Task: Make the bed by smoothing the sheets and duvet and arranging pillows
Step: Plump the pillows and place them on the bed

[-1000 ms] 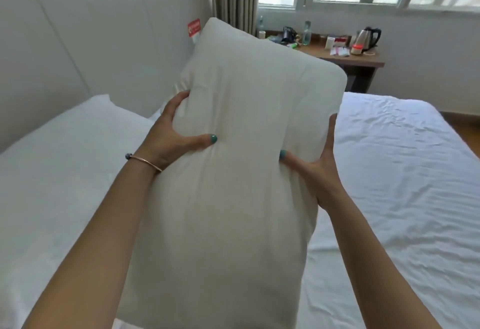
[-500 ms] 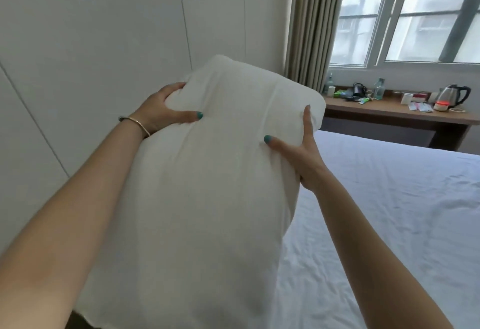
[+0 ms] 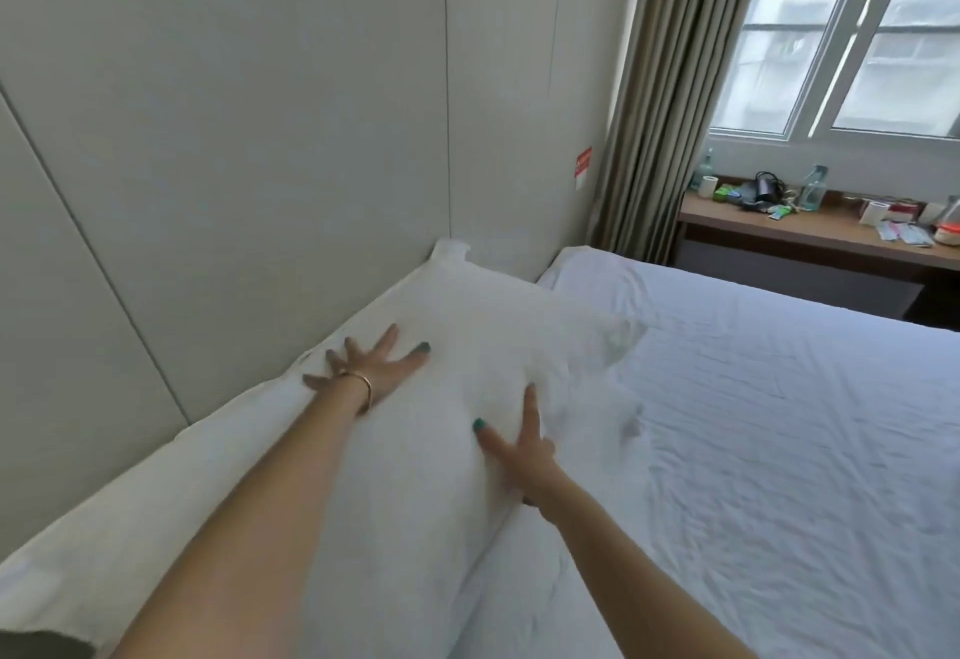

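Note:
A white pillow [image 3: 498,341] lies flat at the head of the bed, its far corner against the grey wall panels. My left hand [image 3: 376,370], with a thin bracelet at the wrist, presses on the pillow's left side with fingers spread. My right hand [image 3: 522,442] presses flat on the pillow's near right edge, fingers straight. A second white pillow [image 3: 171,492] lies closer to me along the wall, partly under my left forearm. The white sheet [image 3: 779,440] covers the mattress to the right and is lightly wrinkled.
Grey wall panels [image 3: 234,138] run along the bed's left side. A beige curtain [image 3: 670,102] hangs by the window. A wooden desk [image 3: 810,237] beyond the bed holds bottles, cups and small items.
The pillow went from being held up in both hands to lying on the bed by the wall. Both hands moved from gripping its sides to pressing flat on top.

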Demonstrator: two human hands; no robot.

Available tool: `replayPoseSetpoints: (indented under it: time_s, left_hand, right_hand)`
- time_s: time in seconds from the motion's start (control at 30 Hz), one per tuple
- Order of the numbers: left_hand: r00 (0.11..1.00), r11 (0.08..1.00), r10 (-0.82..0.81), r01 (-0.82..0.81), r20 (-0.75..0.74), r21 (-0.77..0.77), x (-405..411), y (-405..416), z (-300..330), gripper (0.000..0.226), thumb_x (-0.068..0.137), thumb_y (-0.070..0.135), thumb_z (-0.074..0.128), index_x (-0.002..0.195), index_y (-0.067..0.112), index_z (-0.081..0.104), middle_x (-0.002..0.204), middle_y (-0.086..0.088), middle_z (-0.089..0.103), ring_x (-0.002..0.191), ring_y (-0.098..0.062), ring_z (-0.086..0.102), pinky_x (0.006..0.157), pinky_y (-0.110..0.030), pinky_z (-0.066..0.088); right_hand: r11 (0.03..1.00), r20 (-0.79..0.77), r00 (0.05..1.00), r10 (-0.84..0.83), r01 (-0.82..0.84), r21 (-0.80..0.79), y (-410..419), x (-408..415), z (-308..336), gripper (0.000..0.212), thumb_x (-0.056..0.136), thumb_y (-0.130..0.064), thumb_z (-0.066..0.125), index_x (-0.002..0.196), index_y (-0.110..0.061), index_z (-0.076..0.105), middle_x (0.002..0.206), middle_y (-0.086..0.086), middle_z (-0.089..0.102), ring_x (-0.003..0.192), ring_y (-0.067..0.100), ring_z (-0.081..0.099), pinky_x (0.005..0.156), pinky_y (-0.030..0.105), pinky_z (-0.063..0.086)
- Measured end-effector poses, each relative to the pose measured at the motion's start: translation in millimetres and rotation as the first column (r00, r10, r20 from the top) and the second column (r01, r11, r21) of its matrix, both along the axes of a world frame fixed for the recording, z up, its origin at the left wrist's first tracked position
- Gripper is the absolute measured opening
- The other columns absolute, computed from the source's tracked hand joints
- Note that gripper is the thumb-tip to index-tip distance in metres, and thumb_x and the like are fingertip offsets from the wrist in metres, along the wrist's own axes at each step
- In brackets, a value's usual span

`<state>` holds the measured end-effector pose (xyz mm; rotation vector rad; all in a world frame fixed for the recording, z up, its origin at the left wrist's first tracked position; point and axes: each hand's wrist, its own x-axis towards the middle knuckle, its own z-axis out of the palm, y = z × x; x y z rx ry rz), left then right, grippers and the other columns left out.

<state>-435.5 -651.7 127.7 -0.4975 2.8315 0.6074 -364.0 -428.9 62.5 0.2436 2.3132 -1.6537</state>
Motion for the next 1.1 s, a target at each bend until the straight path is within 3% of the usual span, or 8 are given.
replayPoseSetpoints:
  time_s: [0.13, 0.23, 0.3, 0.53, 0.67, 0.77, 0.9, 1.1]
  left_hand:
    - [0.999, 0.996, 0.003, 0.000, 0.032, -0.094, -3.4, 11.0, -25.6, 0.090, 0.063, 0.097, 0.013, 0.143, 0.060, -0.005, 0.162, -0.006, -0.008, 0.146, -0.038, -0.008, 0.107, -0.071, -0.005]
    - [0.999, 0.984, -0.044, 0.043, -0.001, -0.176, -23.2, 13.4, -1.7, 0.084, 0.072, 0.090, 0.016, 0.146, 0.055, 0.000, 0.162, -0.008, -0.006, 0.146, -0.037, -0.013, 0.107, -0.071, -0.007]
    - [0.988, 0.978, -0.102, 0.078, -0.116, -0.195, -29.3, 25.4, 2.8, 0.080, 0.073, 0.090, 0.013, 0.145, 0.058, 0.000, 0.162, -0.003, -0.008, 0.146, -0.035, -0.016, 0.103, -0.073, -0.009]
    - [0.986, 0.943, -0.119, 0.077, -0.113, -0.324, -31.3, 42.0, -75.3, 0.078, 0.073, 0.089, 0.002, 0.140, 0.057, -0.021, 0.159, -0.004, -0.023, 0.144, -0.037, -0.020, 0.099, -0.077, -0.007]
    - [0.994, 0.936, -0.091, 0.062, -0.066, -0.348, -35.0, 53.7, -67.0, 0.072, 0.080, 0.082, 0.002, 0.144, 0.054, -0.016, 0.160, -0.006, -0.016, 0.145, -0.037, -0.015, 0.102, -0.075, -0.007]
    - [0.967, 0.955, -0.092, 0.018, -0.239, -0.295, -28.5, 95.0, -48.5, 0.061, 0.096, 0.057, 0.019, 0.153, 0.036, 0.010, 0.161, -0.014, 0.002, 0.146, -0.037, -0.003, 0.109, -0.070, -0.002]
    - [0.616, 0.737, -0.666, 0.459, -0.420, -0.496, 6.7, 189.8, -86.4, 0.060, 0.086, 0.057, 0.044, 0.139, 0.030, 0.049, 0.151, -0.014, 0.036, 0.145, -0.035, 0.018, 0.112, -0.066, 0.001]
    - [0.677, 0.497, -0.735, 0.504, -0.034, -0.706, -7.7, 201.2, -157.1, 0.092, 0.077, 0.078, 0.043, 0.153, 0.033, 0.015, 0.159, -0.010, -0.020, 0.137, -0.042, -0.034, 0.099, -0.072, -0.026]
  right_hand:
    - [0.991, -0.039, 0.993, -0.110, 0.113, 0.065, 1.1, -9.9, -13.3, 0.093, 0.072, -0.067, 0.069, 0.146, -0.053, 0.014, 0.159, 0.005, 0.002, 0.143, 0.036, 0.015, 0.115, 0.053, 0.024]
    - [0.950, -0.312, 0.942, -0.124, 0.203, 0.237, 2.6, -33.9, 5.6, 0.075, 0.075, -0.070, 0.063, 0.140, -0.051, 0.030, 0.159, -0.008, -0.016, 0.147, 0.030, 0.002, 0.118, 0.056, 0.013]
    - [0.923, -0.417, 0.908, 0.020, 0.144, 0.357, 0.7, -61.3, 20.7, 0.069, 0.082, -0.074, 0.049, 0.143, -0.057, 0.021, 0.159, -0.016, -0.018, 0.149, 0.022, -0.009, 0.117, 0.059, 0.002]
    - [0.765, -0.171, 0.939, 0.299, -0.128, 0.631, -4.3, -99.8, -37.4, 0.063, 0.088, -0.076, 0.026, 0.143, -0.064, -0.003, 0.159, -0.020, -0.021, 0.146, 0.019, -0.024, 0.115, 0.063, -0.005]
    - [0.895, -0.320, 0.909, 0.267, -0.110, 0.432, 19.6, -99.0, -43.9, 0.053, 0.095, -0.059, 0.042, 0.143, -0.059, 0.019, 0.160, -0.021, -0.004, 0.149, 0.013, -0.011, 0.120, 0.053, 0.002]
    - [0.985, -0.473, 0.878, -0.078, 0.140, 0.097, 61.8, -78.0, -65.6, 0.048, 0.096, -0.055, 0.047, 0.140, -0.057, 0.028, 0.161, -0.017, 0.009, 0.148, 0.006, 0.007, 0.121, 0.045, 0.013]
    - [0.905, 0.008, 0.911, -0.412, 0.408, 0.121, 114.3, -59.7, -129.1, 0.075, 0.088, -0.066, 0.051, 0.146, -0.057, 0.005, 0.163, 0.003, -0.010, 0.149, 0.031, 0.005, 0.118, 0.055, 0.015]
    - [0.981, -0.113, 0.987, -0.117, 0.097, -0.166, 115.2, -113.6, -178.9, 0.072, 0.094, -0.053, 0.053, 0.140, -0.059, -0.002, 0.163, -0.011, 0.005, 0.148, 0.009, 0.012, 0.120, 0.038, 0.021]
